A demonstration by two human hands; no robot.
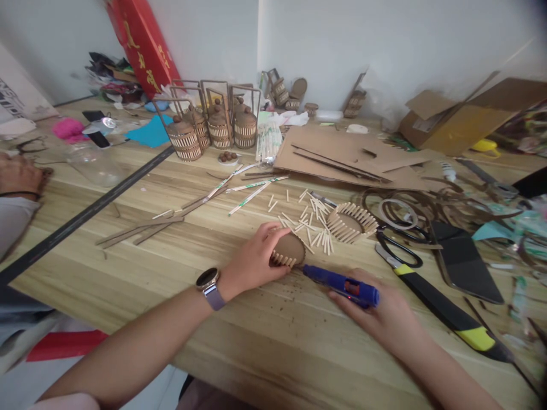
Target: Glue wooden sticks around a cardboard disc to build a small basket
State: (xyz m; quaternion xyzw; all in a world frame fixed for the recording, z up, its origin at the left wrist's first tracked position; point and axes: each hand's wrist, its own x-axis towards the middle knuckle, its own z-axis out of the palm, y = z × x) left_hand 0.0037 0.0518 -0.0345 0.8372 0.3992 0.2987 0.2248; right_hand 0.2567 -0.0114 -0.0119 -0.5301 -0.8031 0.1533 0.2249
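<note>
My left hand (256, 256), with a watch (208, 285) on its wrist, grips a round brown disc (290, 248) between thumb and fingers. Short pale wooden sticks stand along the disc's near rim. In my right hand (380, 310) is a blue hot glue gun (339, 285), its tip touching or very near the disc's right edge; which, I cannot tell. Just beyond lie loose short sticks (318, 219). To their right is a second round base (352, 222) ringed with sticks.
Little lidded stick baskets (220, 128) with tall handles stand at the back. A cardboard sheet (333, 151), a cardboard box (461, 119), scissors (444, 302) and a black phone (465, 259) lie rightward. Paper-wrapped sticks (250, 196) lie mid-table. Another person's hand (21, 173) rests at far left.
</note>
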